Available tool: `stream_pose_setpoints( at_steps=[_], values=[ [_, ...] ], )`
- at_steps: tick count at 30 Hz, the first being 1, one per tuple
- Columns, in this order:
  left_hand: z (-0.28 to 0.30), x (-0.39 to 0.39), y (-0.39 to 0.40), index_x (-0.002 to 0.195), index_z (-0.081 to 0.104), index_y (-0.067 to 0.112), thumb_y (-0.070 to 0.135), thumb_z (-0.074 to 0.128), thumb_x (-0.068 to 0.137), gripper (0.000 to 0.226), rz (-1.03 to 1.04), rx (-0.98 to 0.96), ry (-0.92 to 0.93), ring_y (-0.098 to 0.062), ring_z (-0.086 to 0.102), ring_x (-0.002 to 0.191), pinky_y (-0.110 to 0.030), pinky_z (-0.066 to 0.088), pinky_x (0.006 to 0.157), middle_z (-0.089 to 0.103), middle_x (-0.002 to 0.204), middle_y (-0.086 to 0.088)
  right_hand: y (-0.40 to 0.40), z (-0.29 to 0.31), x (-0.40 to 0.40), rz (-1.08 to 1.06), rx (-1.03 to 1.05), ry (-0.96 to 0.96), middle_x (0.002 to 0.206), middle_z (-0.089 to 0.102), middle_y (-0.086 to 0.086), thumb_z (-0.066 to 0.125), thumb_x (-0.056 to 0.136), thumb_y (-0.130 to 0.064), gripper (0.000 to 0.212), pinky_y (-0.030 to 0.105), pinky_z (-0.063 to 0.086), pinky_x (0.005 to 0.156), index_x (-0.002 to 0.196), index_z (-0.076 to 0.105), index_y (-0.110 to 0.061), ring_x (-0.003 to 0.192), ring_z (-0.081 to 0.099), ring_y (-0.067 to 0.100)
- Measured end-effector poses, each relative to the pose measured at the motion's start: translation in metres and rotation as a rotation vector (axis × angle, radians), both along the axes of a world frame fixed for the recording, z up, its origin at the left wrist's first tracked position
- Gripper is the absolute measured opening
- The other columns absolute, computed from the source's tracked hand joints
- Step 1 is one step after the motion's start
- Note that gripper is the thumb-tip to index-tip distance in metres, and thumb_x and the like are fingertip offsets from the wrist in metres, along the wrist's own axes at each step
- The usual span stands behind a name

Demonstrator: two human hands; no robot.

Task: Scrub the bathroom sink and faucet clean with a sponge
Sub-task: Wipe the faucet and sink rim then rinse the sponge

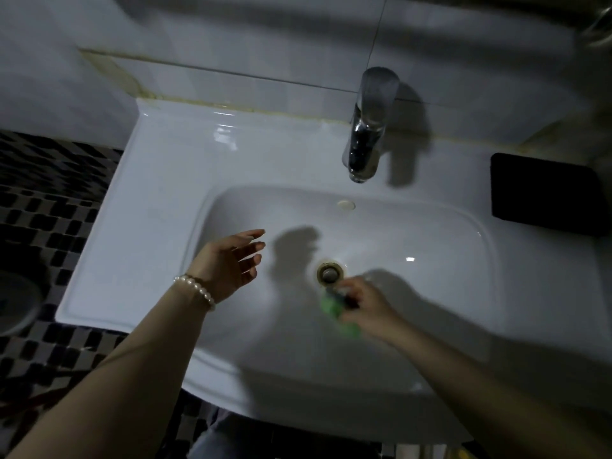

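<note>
Sponge [337,309] in hand, a person leans over a white bathroom sink [165,200] in dim light, seen from a head-worn camera looking down. The green sponge sits low in the basin, just beside the drain [328,273] on its near side, gripped by the right hand [364,306], whose fingers curl round it. Motion blur smears both hand and sponge, so the sponge's edges, its full shape and whether it presses on the porcelain are hard to make out; a dark patch between the fingers and the green cannot be identified. The left hand [228,263] hovers over the left part of the basin, palm turned inward, fingers straight and loosely spread, holding nothing. A beaded bracelet [198,289] circles that wrist. Both forearms run out of the picture at the bottom edge.

A chrome faucet [367,127] stands at the back of the sink, its spout reaching toward the basin above a small overflow opening [346,204]. Its finish is dark with reflections and its base is not clear. A black rectangular object [546,193] lies on the sink's right ledge; the gloom hides what it is, and its right side merges into shadow. Yellowed sealant [231,106] runs along the joint between sink and tiled wall [231,44]. Dark checkered mosaic floor tiles [43,210] show at left, where a pale rounded object [16,303] is cut off by the frame edge.
</note>
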State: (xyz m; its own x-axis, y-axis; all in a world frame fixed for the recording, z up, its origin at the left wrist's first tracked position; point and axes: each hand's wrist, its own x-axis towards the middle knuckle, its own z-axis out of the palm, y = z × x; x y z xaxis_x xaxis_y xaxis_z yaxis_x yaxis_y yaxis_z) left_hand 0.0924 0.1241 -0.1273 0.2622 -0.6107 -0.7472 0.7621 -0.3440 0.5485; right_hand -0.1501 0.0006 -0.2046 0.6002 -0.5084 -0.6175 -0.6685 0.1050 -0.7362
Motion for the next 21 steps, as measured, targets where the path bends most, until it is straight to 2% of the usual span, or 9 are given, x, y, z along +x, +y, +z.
stream_pose_setpoints(
  at_steps=[2, 4, 6, 8, 10, 12, 15, 17, 21],
  values=[
    [0.001, 0.003, 0.002, 0.092, 0.073, 0.016, 0.018, 0.058, 0.066, 0.03, 0.017, -0.012, 0.004, -0.013, 0.059, 0.063, -0.023, 0.045, 0.057, 0.067, 0.081, -0.001, -0.012, 0.004, 0.014, -0.563, -0.236, -0.063, 0.078, 0.063, 0.005, 0.076, 0.066, 0.001, 0.034, 0.026, 0.048, 0.056, 0.082, 0.056, -0.02, 0.065, 0.06, 0.016],
    [0.0, 0.005, 0.003, 0.093, 0.073, 0.015, 0.018, 0.058, 0.066, 0.031, 0.031, -0.023, 0.011, -0.014, 0.059, 0.064, -0.024, 0.044, 0.058, 0.067, 0.081, -0.001, -0.032, 0.005, 0.024, -0.982, -0.436, -0.034, 0.092, 0.064, 0.014, 0.076, 0.069, -0.006, 0.03, 0.026, 0.048, 0.063, 0.09, 0.055, -0.009, 0.077, 0.064, 0.024],
    [0.001, 0.005, 0.004, 0.094, 0.072, 0.015, 0.019, 0.058, 0.066, 0.032, 0.038, -0.024, 0.015, -0.014, 0.059, 0.065, -0.024, 0.044, 0.059, 0.067, 0.081, -0.001, -0.051, 0.001, 0.04, -1.317, -0.445, -0.053, 0.102, 0.062, 0.017, 0.074, 0.071, -0.007, 0.035, 0.028, 0.053, 0.073, 0.093, 0.048, -0.007, 0.089, 0.064, 0.03],
    [0.002, 0.007, 0.006, 0.096, 0.07, 0.015, 0.019, 0.057, 0.067, 0.032, 0.038, -0.02, 0.014, -0.014, 0.058, 0.066, -0.024, 0.043, 0.059, 0.066, 0.081, -0.001, -0.061, -0.005, 0.065, -1.442, -0.357, -0.132, 0.094, 0.062, 0.012, 0.073, 0.069, -0.006, 0.036, 0.035, 0.056, 0.076, 0.087, 0.043, -0.012, 0.085, 0.063, 0.027],
    [0.004, 0.01, 0.011, 0.097, 0.07, 0.015, 0.019, 0.057, 0.068, 0.032, 0.044, -0.024, 0.011, -0.014, 0.058, 0.067, -0.025, 0.043, 0.061, 0.066, 0.082, -0.001, -0.059, -0.013, 0.095, -1.321, -0.309, -0.106, 0.083, 0.06, 0.006, 0.07, 0.068, -0.007, 0.029, 0.038, 0.056, 0.076, 0.082, 0.046, -0.014, 0.082, 0.063, 0.027],
    [0.005, 0.015, 0.016, 0.098, 0.07, 0.015, 0.019, 0.057, 0.068, 0.032, 0.053, -0.031, 0.007, -0.014, 0.058, 0.068, -0.025, 0.043, 0.062, 0.066, 0.083, -0.001, -0.045, -0.021, 0.122, -1.031, -0.252, 0.018, 0.095, 0.064, 0.014, 0.069, 0.071, -0.011, 0.028, 0.04, 0.054, 0.081, 0.095, 0.055, -0.009, 0.091, 0.063, 0.032],
    [0.005, 0.022, 0.022, 0.098, 0.07, 0.014, 0.019, 0.057, 0.069, 0.032, 0.066, -0.04, 0.003, -0.015, 0.058, 0.067, -0.025, 0.044, 0.06, 0.066, 0.083, -0.001, 0.003, -0.033, 0.144, -0.277, -0.212, 0.157, 0.121, 0.053, 0.018, 0.07, 0.073, -0.018, 0.049, 0.039, 0.048, 0.09, 0.118, 0.053, -0.012, 0.108, 0.053, 0.034],
    [0.003, 0.023, 0.022, 0.098, 0.07, 0.014, 0.019, 0.057, 0.068, 0.032, 0.067, -0.04, 0.007, -0.015, 0.058, 0.067, -0.025, 0.045, 0.06, 0.066, 0.083, -0.001, 0.045, -0.034, 0.145, 0.278, -0.326, 0.25, 0.132, 0.039, 0.016, 0.07, 0.076, -0.026, 0.06, 0.042, 0.042, 0.1, 0.129, 0.044, -0.016, 0.118, 0.041, 0.035],
    [-0.002, 0.021, 0.022, 0.095, 0.072, 0.015, 0.019, 0.059, 0.068, 0.03, 0.048, -0.045, 0.025, -0.015, 0.059, 0.067, -0.025, 0.045, 0.06, 0.066, 0.083, -0.002, 0.078, -0.019, 0.112, 0.763, -0.481, 0.127, 0.128, 0.034, 0.012, 0.062, 0.082, -0.017, 0.055, 0.04, 0.039, 0.093, 0.132, 0.038, -0.021, 0.116, 0.035, 0.033]
  ],
)
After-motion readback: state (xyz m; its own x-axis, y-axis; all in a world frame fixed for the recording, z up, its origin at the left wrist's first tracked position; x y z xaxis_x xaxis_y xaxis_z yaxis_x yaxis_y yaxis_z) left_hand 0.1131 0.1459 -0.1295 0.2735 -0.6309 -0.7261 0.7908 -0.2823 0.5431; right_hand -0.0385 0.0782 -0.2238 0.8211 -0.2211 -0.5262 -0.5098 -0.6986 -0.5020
